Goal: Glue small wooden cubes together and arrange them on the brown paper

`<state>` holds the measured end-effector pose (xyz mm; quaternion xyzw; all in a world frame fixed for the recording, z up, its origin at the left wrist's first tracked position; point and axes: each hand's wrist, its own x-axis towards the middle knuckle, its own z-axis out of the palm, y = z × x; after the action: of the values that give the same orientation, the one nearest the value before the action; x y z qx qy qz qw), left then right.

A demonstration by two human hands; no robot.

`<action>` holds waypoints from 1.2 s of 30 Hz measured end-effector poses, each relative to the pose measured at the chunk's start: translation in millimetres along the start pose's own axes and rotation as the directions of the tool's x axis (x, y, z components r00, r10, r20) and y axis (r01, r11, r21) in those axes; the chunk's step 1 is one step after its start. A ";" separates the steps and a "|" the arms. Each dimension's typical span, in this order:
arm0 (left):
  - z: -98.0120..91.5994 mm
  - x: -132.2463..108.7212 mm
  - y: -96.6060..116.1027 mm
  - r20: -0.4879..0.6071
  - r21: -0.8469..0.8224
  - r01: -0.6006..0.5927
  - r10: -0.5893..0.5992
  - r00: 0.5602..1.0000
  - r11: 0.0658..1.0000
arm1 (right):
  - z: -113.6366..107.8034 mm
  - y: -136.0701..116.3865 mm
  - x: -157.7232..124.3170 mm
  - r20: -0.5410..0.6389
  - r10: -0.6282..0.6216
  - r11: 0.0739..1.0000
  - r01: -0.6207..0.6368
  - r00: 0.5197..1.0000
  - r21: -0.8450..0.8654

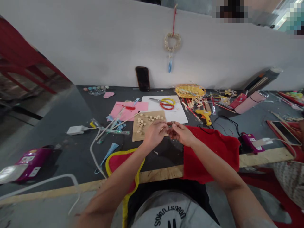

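My left hand (155, 132) and my right hand (182, 133) meet at the fingertips just above the table, by the right edge of a brown sheet (136, 136). Both have the thumb and fingers pinched together around something too small to make out. On the sheet lie several small pale cube-like pieces (140, 123), some joined in a short row. A red cloth (211, 152) is spread under my right forearm and hangs over the table edge. Below my left forearm is a red piece with yellow trim (118, 161).
Scissors (167, 104) rest on white paper (181, 117). A yellow glue gun (204, 116), a yellow basket (190, 91) and a pink bottle (251, 101) stand to the right. A phone (142, 79) leans on the partition, and white cables (92, 152) cross the left side.
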<state>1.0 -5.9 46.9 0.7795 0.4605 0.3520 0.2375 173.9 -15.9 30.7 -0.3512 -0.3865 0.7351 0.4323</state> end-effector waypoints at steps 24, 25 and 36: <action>-12.7 -8.4 -12.8 -0.026 -0.130 0.161 -0.166 0.986 0.978 | 11.7 -4.4 -8.5 0.075 -0.002 0.999 0.005 0.997 -0.040; -13.7 -8.6 -15.1 -0.038 -0.132 0.163 -0.169 0.985 0.978 | 11.0 -6.0 -9.1 0.060 -0.022 0.999 0.024 0.998 -0.029; -8.4 -12.6 -3.3 -0.119 -0.064 -0.005 -0.003 0.993 0.998 | 11.1 -21.4 -11.2 -0.042 -0.020 0.985 0.027 0.999 0.171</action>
<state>-11.4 -15.2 45.8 0.7494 0.4619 0.4126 0.2342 176.4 -22.0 56.4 -0.3228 -0.3172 0.7532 0.4773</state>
